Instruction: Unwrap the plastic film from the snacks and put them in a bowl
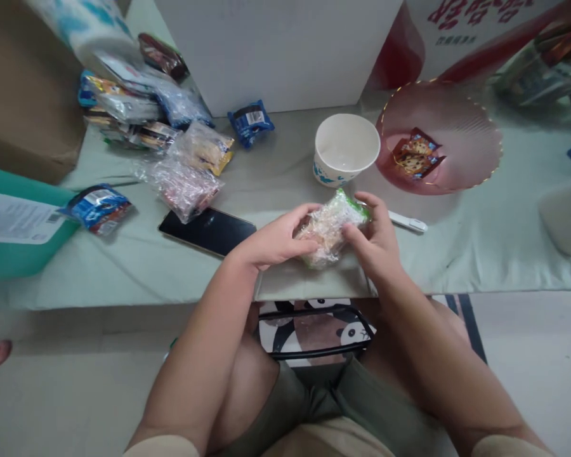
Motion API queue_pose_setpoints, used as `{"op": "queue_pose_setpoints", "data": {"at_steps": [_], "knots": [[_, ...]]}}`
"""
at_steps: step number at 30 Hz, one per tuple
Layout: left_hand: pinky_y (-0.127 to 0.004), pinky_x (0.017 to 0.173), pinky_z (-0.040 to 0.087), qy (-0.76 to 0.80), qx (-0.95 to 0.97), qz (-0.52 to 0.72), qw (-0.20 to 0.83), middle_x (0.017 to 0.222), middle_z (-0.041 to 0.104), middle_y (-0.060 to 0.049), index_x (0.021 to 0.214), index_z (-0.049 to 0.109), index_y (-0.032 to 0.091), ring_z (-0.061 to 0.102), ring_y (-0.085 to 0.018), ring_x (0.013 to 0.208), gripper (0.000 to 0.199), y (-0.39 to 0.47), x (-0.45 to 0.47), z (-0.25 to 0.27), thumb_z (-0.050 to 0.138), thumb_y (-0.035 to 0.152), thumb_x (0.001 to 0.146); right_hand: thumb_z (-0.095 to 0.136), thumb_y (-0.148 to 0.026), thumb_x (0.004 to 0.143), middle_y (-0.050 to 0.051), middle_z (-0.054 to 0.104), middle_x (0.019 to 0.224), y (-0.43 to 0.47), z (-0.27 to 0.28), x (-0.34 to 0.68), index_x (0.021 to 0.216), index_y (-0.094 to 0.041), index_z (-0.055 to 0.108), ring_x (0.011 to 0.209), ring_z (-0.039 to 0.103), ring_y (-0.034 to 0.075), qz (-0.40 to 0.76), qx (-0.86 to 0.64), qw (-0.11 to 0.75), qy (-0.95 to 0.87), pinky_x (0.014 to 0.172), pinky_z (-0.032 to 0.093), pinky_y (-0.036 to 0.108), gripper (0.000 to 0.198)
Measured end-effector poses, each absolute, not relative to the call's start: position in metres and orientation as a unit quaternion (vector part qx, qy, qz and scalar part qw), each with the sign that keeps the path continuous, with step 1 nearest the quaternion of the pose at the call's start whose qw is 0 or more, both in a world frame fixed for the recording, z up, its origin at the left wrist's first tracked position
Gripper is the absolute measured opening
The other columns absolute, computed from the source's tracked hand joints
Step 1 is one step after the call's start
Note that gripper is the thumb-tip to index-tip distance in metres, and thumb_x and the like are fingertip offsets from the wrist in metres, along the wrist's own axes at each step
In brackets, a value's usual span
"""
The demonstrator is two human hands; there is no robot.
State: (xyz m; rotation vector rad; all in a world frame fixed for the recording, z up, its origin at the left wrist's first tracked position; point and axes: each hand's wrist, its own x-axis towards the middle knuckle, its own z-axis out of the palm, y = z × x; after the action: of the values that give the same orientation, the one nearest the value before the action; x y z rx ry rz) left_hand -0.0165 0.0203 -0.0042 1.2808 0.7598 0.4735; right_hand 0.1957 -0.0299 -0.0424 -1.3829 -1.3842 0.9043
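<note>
Between my two hands is a snack packet (332, 228) in clear crinkled wrap with green at its far right end. My left hand (285, 238) grips its left side, thumb along the near edge. At the right end, my right hand (374, 235) pinches it between thumb and fingers. Just beyond the packet stands a white paper cup (346, 149) with a blue-green pattern. A white utensil-like handle (408, 222) pokes out past my right hand; its other end is hidden. Left of my left hand lies a black phone (207, 231).
A pink glass bowl (461, 133) with a cookie packet (417, 155) sits behind right. Several wrapped snacks (190, 184) pile up at left, with blue packets (251, 122) nearby. White boxes (280, 51) line the back. A teal container (23, 222) stands left, a white mug (568, 216) right.
</note>
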Motion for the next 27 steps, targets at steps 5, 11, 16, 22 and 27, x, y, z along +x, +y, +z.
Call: {"op": "queue_pose_setpoints", "data": {"at_steps": [5,11,16,22,27], "knots": [[-0.038,0.08,0.062,0.316,0.595,0.219,0.706,0.111,0.07,-0.004,0.158,0.025,0.039,0.073,-0.021,0.092,0.093,0.018,-0.012,-0.012,0.073,0.022,0.08,0.063,-0.048,0.089,0.007,0.064,0.112,-0.024,-0.041,0.188,0.138,-0.027,0.042,0.083,0.062,0.019,0.364,-0.575,0.478,-0.556,0.068,0.055,0.034,0.057],[-0.03,0.086,0.056,0.328,0.638,0.269,0.642,0.119,0.067,-0.004,0.124,0.059,0.026,0.067,-0.017,0.097,0.045,0.019,-0.009,-0.013,0.072,0.027,0.081,0.053,-0.035,0.091,0.013,0.067,0.111,-0.035,-0.033,0.216,0.115,-0.02,0.059,0.102,0.063,0.028,0.107,-0.67,0.364,-0.638,0.091,0.05,0.045,0.03],[-0.03,0.086,0.056,0.37,0.625,0.319,0.609,0.119,0.065,-0.003,0.129,0.052,0.03,0.067,-0.015,0.093,0.055,0.022,-0.011,-0.019,0.074,0.024,0.079,0.053,-0.034,0.091,0.022,0.06,0.135,-0.032,-0.034,0.235,0.128,-0.014,0.061,0.124,0.053,0.038,0.027,-0.778,0.154,-0.608,0.101,0.039,0.056,0.043],[-0.03,0.084,0.056,0.384,0.619,0.313,0.61,0.1,0.064,-0.001,0.128,0.049,0.031,0.067,-0.015,0.088,0.054,0.022,-0.009,-0.025,0.075,0.029,0.081,0.048,-0.034,0.094,0.017,0.066,0.115,-0.03,-0.035,0.238,0.106,-0.019,0.067,0.109,0.057,0.034,0.073,-0.757,0.174,-0.625,0.09,0.04,0.048,0.027],[-0.03,0.083,0.054,0.395,0.656,0.291,0.574,0.108,0.064,-0.002,0.126,0.049,0.03,0.064,-0.014,0.085,0.048,0.018,-0.002,-0.025,0.071,0.03,0.084,0.049,-0.046,0.097,0.004,0.064,0.082,-0.035,-0.029,0.232,0.112,-0.024,0.058,0.072,0.057,0.021,0.198,-0.689,0.358,-0.598,0.07,0.04,0.035,0.029]]}}
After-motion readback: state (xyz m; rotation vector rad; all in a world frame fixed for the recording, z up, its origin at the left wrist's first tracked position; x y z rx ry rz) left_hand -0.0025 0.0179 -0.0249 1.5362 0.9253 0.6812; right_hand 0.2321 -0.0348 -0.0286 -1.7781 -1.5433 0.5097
